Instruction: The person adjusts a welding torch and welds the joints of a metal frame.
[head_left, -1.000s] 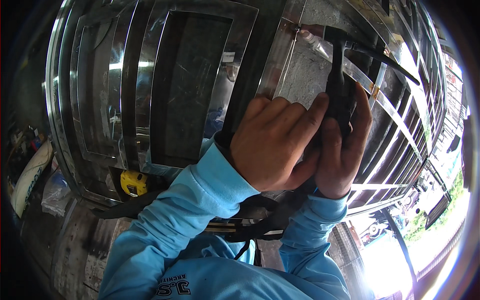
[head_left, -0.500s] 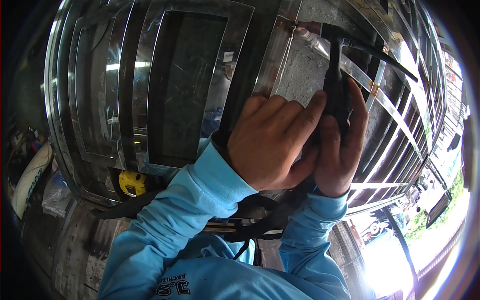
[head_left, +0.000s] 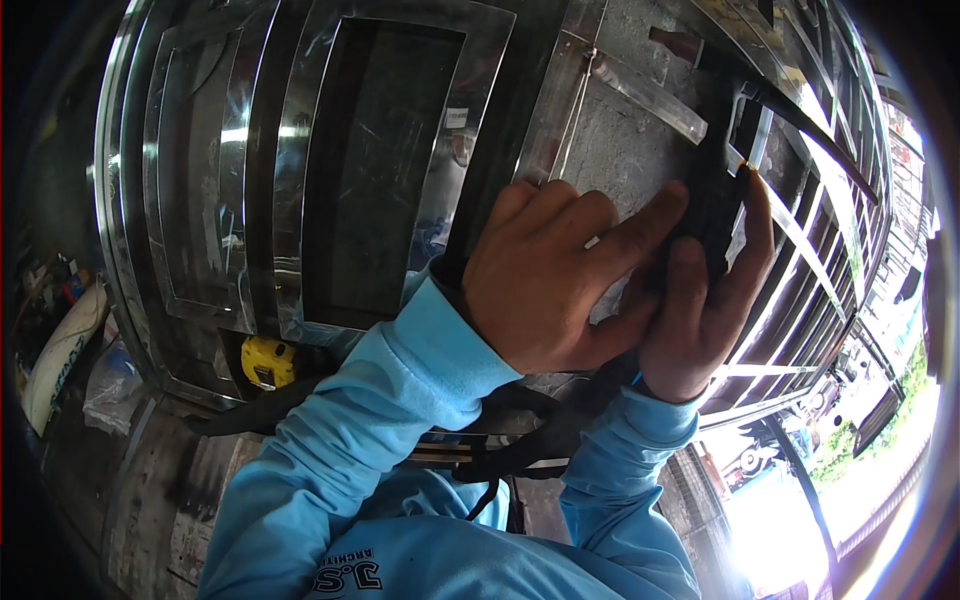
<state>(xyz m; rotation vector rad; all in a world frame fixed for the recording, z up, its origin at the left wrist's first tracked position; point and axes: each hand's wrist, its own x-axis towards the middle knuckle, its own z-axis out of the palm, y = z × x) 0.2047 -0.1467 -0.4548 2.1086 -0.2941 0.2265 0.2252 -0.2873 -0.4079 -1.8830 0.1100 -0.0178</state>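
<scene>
A black TIG welding torch (head_left: 712,190) points away from me over the metal frame, with a pinkish nozzle on the left of its head and a long back cap on the right. My right hand (head_left: 700,320) is closed round its handle, thumb along the near side and forefinger along the right edge. Against the handle's left side, my left hand (head_left: 560,270) has its forefinger and thumb closed on the torch, its other fingers curled. Those curled fingers lie close to a shiny metal bar (head_left: 553,110). Part of the handle is hidden by my fingers.
Shiny metal panel frames (head_left: 300,150) stand to the left, with more bars at the right. A yellow tape measure (head_left: 267,362) lies near their lower edge. Black cable (head_left: 535,445) loops before my body. A clear plastic bag (head_left: 113,385) lies far left.
Both hands have moved a little to the right with the torch. Its head has shifted right and slightly down, away from the metal bar's corner.
</scene>
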